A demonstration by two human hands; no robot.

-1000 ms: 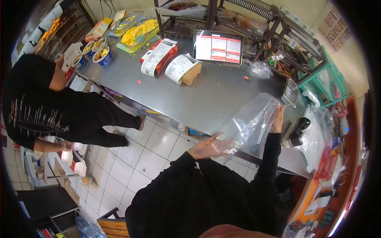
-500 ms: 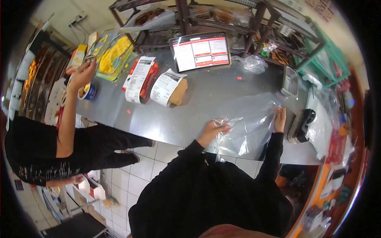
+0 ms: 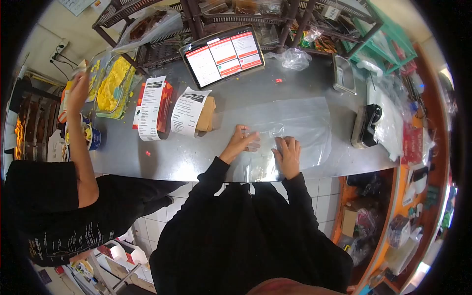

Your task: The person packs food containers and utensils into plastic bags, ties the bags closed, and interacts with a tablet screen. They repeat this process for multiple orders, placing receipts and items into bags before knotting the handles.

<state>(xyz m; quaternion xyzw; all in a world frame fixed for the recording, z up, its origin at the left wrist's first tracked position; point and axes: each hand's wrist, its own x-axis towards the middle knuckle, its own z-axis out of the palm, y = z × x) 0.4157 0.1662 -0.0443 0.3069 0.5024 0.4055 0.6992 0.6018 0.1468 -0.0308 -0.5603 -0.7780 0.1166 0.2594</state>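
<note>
A clear plastic bag lies spread over the steel table in front of me, its near end crumpled and shiny between my hands. My left hand is closed on the left side of that near end, with plastic showing over its fingers. On the right, my right hand rests palm down on the bag, its fingers slightly bent and its thumb apart. Left of my hands stands a brown paper packet with a printed receipt against it. Beside it is a red box bearing another long receipt.
A tablet leans at the back before dark racks. A metal tray and a black-topped container stand right. At left are a glass dish of yellow food and a co-worker's raised arm.
The bag, held up between my hands before, now lies on the table. My right hand has come left, close to my left hand. The camera view has shifted.
</note>
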